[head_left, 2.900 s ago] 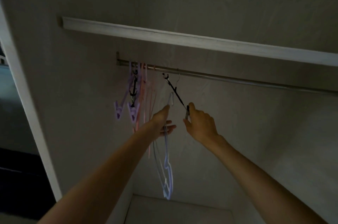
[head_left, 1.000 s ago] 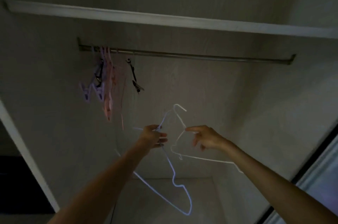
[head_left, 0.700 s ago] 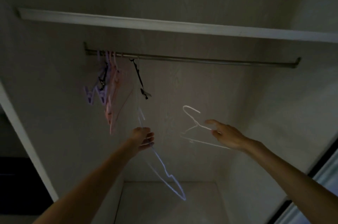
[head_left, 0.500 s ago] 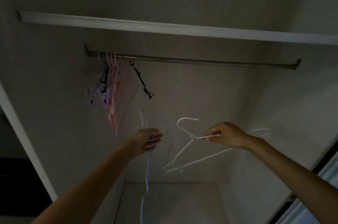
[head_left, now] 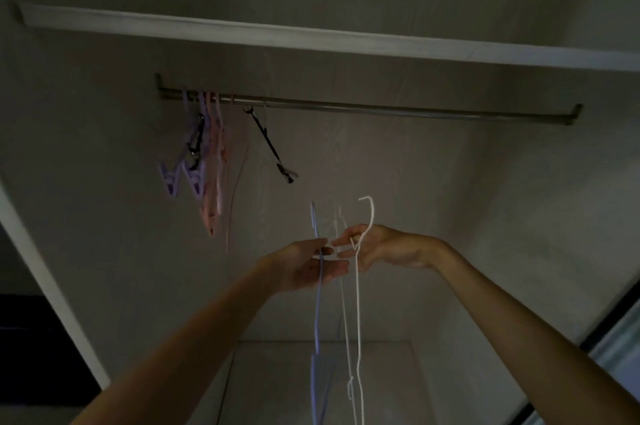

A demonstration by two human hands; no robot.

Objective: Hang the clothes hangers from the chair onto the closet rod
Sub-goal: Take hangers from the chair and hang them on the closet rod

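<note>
Two hands (head_left: pixel 304 265), one rod (head_left: pixel 381 110)

Nothing readable here at all. The closet is dim, and no text, label, brand, number or sign shows up on any surface in view, so there's no writing to report.

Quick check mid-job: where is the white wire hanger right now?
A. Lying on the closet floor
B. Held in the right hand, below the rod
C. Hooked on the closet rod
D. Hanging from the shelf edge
B: the right hand grips the white wire hanger at its neck, its hook well below the closet rod.
</note>
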